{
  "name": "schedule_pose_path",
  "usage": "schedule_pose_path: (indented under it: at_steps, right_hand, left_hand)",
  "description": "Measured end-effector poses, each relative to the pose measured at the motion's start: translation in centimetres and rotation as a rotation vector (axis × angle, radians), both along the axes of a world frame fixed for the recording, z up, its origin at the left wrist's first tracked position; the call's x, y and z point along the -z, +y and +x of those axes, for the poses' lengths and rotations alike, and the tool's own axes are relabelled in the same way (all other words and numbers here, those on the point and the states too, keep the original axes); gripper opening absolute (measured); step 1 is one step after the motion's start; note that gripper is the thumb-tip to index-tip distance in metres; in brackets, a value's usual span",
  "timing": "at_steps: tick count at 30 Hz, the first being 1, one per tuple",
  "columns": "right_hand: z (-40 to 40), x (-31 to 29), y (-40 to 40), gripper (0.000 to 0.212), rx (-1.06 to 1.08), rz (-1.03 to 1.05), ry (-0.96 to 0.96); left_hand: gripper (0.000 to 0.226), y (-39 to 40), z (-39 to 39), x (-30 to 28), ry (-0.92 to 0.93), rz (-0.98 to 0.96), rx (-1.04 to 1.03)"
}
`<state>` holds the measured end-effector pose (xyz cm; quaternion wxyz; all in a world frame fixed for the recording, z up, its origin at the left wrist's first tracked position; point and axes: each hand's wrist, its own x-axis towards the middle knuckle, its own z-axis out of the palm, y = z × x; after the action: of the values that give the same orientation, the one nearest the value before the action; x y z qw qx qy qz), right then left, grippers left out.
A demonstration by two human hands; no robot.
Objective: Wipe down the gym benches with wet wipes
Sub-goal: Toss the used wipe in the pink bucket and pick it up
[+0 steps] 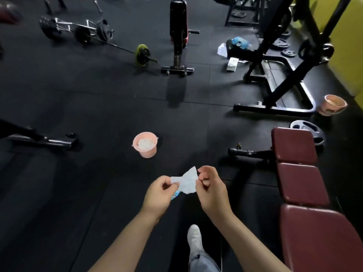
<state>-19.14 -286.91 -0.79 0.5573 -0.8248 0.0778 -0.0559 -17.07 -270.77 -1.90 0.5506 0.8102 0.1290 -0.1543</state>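
A white wet wipe (186,182) is stretched between both hands above the dark floor. My left hand (160,193) pinches its left edge and also holds a small blue and white wipe packet (175,195), mostly hidden under the fingers. My right hand (211,190) pinches the wipe's right edge. A maroon padded gym bench (302,185) runs along the right side, just right of my right hand. A black upright bench (177,26) stands farther off in the middle.
A pink bucket (145,144) with crumpled white wipes sits on the floor ahead. A second pink bucket (332,105) stands at right near a black rack frame (275,89). A loaded barbell (88,34), weight plates (310,132) and my white shoe (194,238) are on the floor.
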Motion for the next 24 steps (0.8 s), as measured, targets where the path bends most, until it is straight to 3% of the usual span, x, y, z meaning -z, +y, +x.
schedule_pose_path:
  at_steps: [3, 9, 15, 20, 24]
  right_hand:
    - [4.3, 0.3, 1.7, 0.032, -0.07, -0.011, -0.046]
    - [12.4, 1.1, 5.4, 0.031, -0.227, 0.067, 0.055]
    - [19.5, 2.2, 10.7, 0.02, -0.385, 0.114, 0.081]
    - [25.5, 5.2, 16.6, 0.03, -0.441, 0.069, 0.118]
    - [31.2, 7.3, 20.8, 0.03, -0.322, 0.06, 0.292]
  left_hand:
    - [0.022, 0.6, 3.3, 0.2, 0.062, -0.164, -0.159]
    - [0.019, 3.4, 9.5, -1.4, 0.078, -0.384, -0.332]
    - [0.006, 7.7, 16.0, 0.1, 0.029, -0.28, -0.352]
    - [0.021, 14.7, 22.0, 3.7, 0.038, -0.132, -0.332]
    - [0.007, 20.9, 28.5, 6.6, 0.051, -0.014, -0.259]
